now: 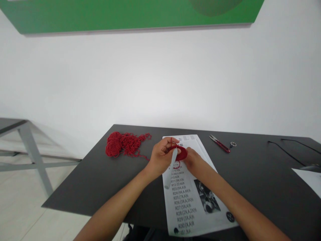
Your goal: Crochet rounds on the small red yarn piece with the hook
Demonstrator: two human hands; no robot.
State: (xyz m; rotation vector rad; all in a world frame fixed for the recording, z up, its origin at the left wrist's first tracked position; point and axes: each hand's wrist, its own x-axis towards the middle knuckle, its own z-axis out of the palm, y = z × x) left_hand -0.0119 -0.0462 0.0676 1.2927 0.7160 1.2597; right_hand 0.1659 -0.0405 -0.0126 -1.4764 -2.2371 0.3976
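Head view: both bare hands work above a printed sheet (184, 207), whose rows probably remain readable beneath them. The right hand (192, 159) pinches the right edge of a red crocheted piece (182, 153), seemingly to steady it; the left hand (157, 157) curls at its left, beside a pale-handled hook (173, 161), though which fingers grip the handle cannot be told. Red yarn (120, 144) lies leftward, its strand likely free to feed. Lateral room separates the forearms from the tabletop's (100, 180) left edge; snips (220, 144) lie beyond the right forearm.
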